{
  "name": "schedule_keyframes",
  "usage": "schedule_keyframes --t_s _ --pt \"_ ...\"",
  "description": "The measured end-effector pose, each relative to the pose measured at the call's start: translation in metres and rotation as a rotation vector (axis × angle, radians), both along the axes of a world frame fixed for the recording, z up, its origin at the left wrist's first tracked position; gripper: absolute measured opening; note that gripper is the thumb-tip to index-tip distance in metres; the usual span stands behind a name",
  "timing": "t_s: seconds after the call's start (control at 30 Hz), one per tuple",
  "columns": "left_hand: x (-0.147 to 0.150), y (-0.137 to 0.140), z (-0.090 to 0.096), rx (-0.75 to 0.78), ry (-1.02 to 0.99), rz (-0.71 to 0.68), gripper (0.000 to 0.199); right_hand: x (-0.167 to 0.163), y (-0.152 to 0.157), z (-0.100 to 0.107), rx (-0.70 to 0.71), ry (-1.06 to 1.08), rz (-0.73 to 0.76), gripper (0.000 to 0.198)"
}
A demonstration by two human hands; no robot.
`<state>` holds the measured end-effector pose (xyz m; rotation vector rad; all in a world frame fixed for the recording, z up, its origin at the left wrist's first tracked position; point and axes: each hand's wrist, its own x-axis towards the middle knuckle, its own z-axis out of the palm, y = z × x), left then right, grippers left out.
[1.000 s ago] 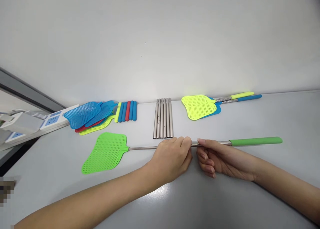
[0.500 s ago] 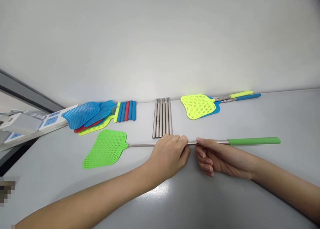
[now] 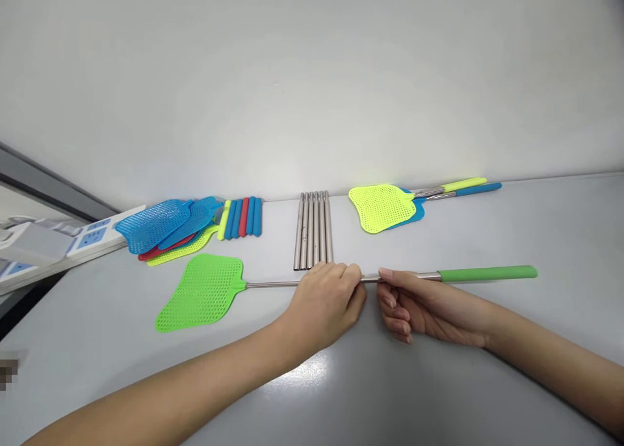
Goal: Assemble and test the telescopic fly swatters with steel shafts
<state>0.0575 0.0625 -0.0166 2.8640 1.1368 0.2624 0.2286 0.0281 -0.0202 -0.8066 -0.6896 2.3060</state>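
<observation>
Against gray tabletop [image 3: 312, 407], left grip [image 3: 329, 303] and right grip [image 3: 414, 306] clasp a perforated green flyswatter's [image 3: 202, 293] shiny, apparently stepped shaft [image 3: 370, 279].

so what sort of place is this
Likely an indoor work table, though whether in an office or workshop I can't tell: metal tubes and coloured handles lie in neat rows, with a power strip at the left.
</observation>
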Motion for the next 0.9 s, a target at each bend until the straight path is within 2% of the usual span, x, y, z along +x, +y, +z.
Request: schedule_keyframes --t_s 0.9 --pt "-0.0003 -0.001 0.0018 -0.037 0.025 0.021 0.018 -0.0005 -0.0001 0.0028 0.005 -0.025 0.008 0.042"
